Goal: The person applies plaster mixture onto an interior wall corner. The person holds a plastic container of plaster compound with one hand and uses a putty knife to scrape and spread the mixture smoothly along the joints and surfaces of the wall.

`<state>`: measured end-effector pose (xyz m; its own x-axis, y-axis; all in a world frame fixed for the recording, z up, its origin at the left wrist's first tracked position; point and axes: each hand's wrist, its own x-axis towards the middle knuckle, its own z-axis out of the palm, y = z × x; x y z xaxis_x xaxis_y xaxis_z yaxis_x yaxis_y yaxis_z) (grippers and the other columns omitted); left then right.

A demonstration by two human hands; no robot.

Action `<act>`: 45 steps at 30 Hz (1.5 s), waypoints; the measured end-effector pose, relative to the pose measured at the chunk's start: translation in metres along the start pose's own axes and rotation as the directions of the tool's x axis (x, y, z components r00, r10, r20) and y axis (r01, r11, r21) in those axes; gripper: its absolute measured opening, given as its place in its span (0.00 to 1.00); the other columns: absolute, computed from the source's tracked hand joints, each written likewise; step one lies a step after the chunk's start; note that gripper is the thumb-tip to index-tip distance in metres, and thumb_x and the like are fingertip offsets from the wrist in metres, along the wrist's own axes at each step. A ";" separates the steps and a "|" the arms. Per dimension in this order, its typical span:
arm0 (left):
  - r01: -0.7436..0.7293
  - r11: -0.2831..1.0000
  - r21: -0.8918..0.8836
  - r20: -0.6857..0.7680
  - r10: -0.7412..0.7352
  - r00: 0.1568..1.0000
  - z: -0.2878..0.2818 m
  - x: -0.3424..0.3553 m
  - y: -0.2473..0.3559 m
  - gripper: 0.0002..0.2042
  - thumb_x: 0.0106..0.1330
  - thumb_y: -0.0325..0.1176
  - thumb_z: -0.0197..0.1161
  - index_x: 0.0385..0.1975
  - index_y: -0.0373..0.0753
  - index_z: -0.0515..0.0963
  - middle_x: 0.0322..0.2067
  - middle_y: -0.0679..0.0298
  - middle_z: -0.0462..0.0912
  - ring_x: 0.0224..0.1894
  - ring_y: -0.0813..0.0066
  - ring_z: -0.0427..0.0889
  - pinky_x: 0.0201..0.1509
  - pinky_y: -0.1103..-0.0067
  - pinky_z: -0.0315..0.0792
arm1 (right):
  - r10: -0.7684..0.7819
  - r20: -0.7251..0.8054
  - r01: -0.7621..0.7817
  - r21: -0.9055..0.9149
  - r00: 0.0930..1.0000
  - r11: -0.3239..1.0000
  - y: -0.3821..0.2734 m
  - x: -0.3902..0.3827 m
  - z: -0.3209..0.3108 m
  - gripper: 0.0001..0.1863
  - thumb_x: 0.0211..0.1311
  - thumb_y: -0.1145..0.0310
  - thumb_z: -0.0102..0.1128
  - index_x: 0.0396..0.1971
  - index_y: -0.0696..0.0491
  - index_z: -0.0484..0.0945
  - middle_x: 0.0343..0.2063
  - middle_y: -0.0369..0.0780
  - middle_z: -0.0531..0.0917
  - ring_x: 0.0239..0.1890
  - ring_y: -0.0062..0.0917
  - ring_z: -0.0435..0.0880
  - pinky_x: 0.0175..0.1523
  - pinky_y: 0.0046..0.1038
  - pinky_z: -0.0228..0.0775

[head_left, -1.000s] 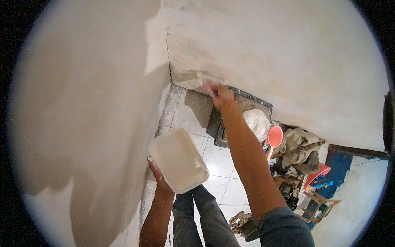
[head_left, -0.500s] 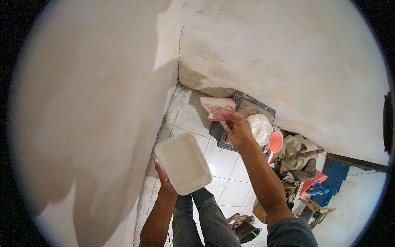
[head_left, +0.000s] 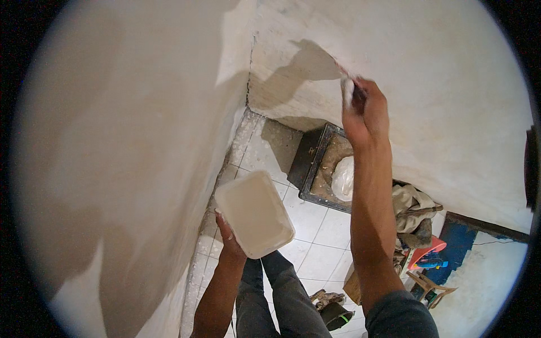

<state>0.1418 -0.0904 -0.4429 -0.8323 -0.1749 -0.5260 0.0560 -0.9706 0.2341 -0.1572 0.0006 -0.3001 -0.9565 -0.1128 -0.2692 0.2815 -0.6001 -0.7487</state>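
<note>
My left hand [head_left: 227, 235] grips the lower left edge of a shallow cream rectangular tub [head_left: 255, 214], holding it over my legs with its hollow facing up. Raised to the far wall [head_left: 451, 96], my right hand [head_left: 369, 107] pinches a red putty spreader [head_left: 342, 69]. The spreader shows nearly edge-on, its tip at the wall surface, where it casts a broad shadow. Whitish smears mark the thumb side of that hand. I cannot make out how much putty is on the blade.
Below the wall stands a black box [head_left: 304, 156] with a white plastic bag [head_left: 342, 179] on its brown top. Bundled cloth [head_left: 412, 204], a red plastic item [head_left: 427, 252] and a wooden stool [head_left: 433, 288] are at right. A dark bucket [head_left: 337, 316] stands near my legs. The left wall [head_left: 141, 141] runs close by.
My right hand has moved up and right from above the black box to the wall, turning the spreader edge-on. Its forearm now hides the pink dipper. The tub has shifted slightly.
</note>
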 end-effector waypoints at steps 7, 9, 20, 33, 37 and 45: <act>-0.024 0.998 0.056 0.035 0.022 0.999 0.027 0.013 0.004 0.45 0.55 0.72 0.49 0.64 0.41 0.59 0.59 0.57 0.67 0.60 0.61 0.68 0.61 0.62 0.67 | 0.096 0.001 -0.088 -0.382 0.995 0.920 -0.001 -0.138 -0.039 0.16 0.61 0.76 0.51 0.48 0.66 0.71 0.42 0.46 0.80 0.42 0.29 0.80 0.46 0.31 0.75; 0.031 0.997 0.074 0.049 -0.035 0.998 0.037 0.019 0.009 0.45 0.56 0.72 0.47 0.64 0.41 0.59 0.59 0.57 0.67 0.60 0.61 0.68 0.61 0.62 0.67 | 0.136 -0.124 -0.180 -0.498 0.983 0.848 0.012 -0.166 -0.038 0.14 0.61 0.75 0.52 0.45 0.65 0.73 0.39 0.44 0.81 0.35 0.27 0.82 0.39 0.30 0.77; 0.169 0.982 0.090 0.168 -0.182 0.969 0.041 0.021 -0.001 0.45 0.54 0.74 0.47 0.64 0.44 0.58 0.60 0.58 0.66 0.60 0.61 0.68 0.63 0.62 0.66 | 0.111 0.001 -0.014 -0.990 0.994 0.140 0.043 -0.181 -0.040 0.16 0.67 0.58 0.48 0.36 0.57 0.77 0.23 0.46 0.81 0.24 0.34 0.81 0.32 0.33 0.70; 0.127 0.979 0.157 0.124 -0.148 0.981 0.039 0.027 -0.019 0.45 0.53 0.71 0.52 0.64 0.46 0.57 0.59 0.57 0.67 0.59 0.60 0.69 0.62 0.63 0.66 | 0.065 0.039 0.035 -0.997 0.997 0.073 0.055 -0.174 -0.057 0.14 0.65 0.61 0.50 0.30 0.58 0.69 0.23 0.55 0.78 0.30 0.54 0.78 0.34 0.46 0.67; 0.169 0.972 0.165 0.124 -0.191 0.974 0.036 0.030 -0.022 0.44 0.53 0.71 0.52 0.64 0.45 0.58 0.58 0.57 0.67 0.58 0.60 0.70 0.62 0.63 0.67 | 0.137 -0.003 -0.023 -0.989 0.991 0.146 0.054 -0.173 -0.060 0.14 0.65 0.62 0.50 0.34 0.59 0.70 0.26 0.55 0.79 0.32 0.53 0.79 0.36 0.45 0.69; 0.215 0.963 0.162 0.198 -0.246 0.949 0.036 0.038 -0.026 0.44 0.53 0.72 0.52 0.63 0.44 0.59 0.59 0.58 0.67 0.59 0.60 0.70 0.61 0.63 0.68 | 0.127 0.123 0.085 -0.958 0.984 0.273 0.058 -0.173 -0.076 0.16 0.66 0.61 0.51 0.41 0.60 0.73 0.28 0.50 0.81 0.31 0.42 0.82 0.37 0.36 0.72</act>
<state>0.0889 -0.0655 -0.4397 -0.9128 0.1051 -0.3947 -0.2145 -0.9457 0.2442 0.0303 0.0453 -0.3425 -0.9151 -0.2850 -0.2852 0.0694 0.5855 -0.8077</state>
